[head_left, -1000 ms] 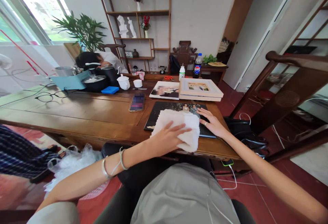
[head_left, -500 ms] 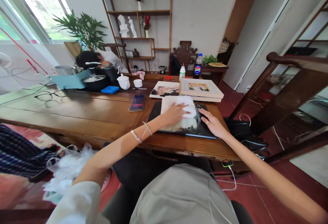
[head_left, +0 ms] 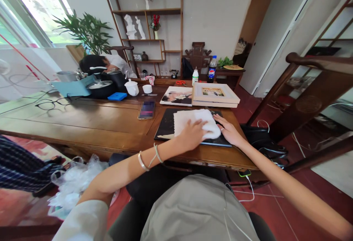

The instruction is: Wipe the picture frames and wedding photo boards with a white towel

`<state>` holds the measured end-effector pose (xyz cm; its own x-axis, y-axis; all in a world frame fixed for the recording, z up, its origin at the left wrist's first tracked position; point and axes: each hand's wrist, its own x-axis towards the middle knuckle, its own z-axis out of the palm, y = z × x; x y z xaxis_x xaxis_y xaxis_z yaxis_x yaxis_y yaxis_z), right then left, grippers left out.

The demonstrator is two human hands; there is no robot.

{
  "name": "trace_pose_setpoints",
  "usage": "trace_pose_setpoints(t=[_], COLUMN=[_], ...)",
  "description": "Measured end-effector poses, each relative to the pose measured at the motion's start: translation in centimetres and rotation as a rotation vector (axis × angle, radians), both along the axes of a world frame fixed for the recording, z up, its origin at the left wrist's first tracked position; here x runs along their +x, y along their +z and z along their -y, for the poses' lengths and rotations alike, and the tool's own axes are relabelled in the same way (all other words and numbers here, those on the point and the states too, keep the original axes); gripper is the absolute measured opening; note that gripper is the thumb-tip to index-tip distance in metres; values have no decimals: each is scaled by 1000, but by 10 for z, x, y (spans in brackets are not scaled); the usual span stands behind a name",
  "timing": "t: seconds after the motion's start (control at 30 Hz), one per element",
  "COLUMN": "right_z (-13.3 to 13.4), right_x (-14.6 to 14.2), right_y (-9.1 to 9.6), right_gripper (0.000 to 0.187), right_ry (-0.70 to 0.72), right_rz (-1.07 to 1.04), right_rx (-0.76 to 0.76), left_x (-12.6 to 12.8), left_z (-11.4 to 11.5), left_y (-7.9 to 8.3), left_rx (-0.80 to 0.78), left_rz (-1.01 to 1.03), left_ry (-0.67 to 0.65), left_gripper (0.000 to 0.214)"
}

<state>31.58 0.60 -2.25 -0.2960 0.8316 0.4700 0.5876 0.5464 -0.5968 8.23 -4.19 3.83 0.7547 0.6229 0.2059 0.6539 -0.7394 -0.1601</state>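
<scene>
My left hand (head_left: 192, 135) lies on a white cloth (head_left: 184, 117), fingers spread and pressing down, a little blurred. Beneath the cloth is a flat dark picture panel or album (head_left: 166, 120) near the table's front edge; the cloth and my hand cover much of its picture. My right hand (head_left: 231, 133), with a ring on one finger, rests along the panel's right side, fingers stretched out and open. Just behind the panel are a picture with a light border (head_left: 176, 95) and a white-framed picture (head_left: 215, 95), side by side.
A phone (head_left: 147, 109) lies left of the panel on the wooden table (head_left: 110, 123). Further back stand a white teapot (head_left: 132, 87), a small white cup (head_left: 147, 88), a cola bottle (head_left: 212, 70) and red-handled scissors (head_left: 181, 82). Glasses (head_left: 51, 103) lie far left. A wooden chair (head_left: 306, 103) stands right.
My left hand has slid toward me with the cloth, which now reaches the panel's front edge and covers more of the picture. My right hand stays at the panel's right side.
</scene>
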Motion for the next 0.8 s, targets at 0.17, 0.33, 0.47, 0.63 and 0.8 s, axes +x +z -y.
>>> trace_pose_setpoints(t=[0.17, 0.33, 0.47, 0.63, 0.8], right_z=[1, 1, 1, 1, 2], right_x=[-2, 1, 2, 1, -2], right_y=[3, 4, 4, 5, 3], right_gripper=[42, 42, 42, 42, 42], right_ry=[-15, 22, 19, 21, -9], right_rz=[25, 14, 11, 7, 26], right_rx=[-1, -8, 7, -7, 7], left_x=[13, 32, 39, 32, 19], left_z=[-26, 32, 68, 40, -33], left_y=[-1, -10, -9, -7, 9], left_rx=[23, 123, 151, 81, -54], left_rz=[-26, -48, -78, -59, 25], left_ry=[149, 45, -41, 18, 86], left_gripper=[40, 35, 27, 30, 31])
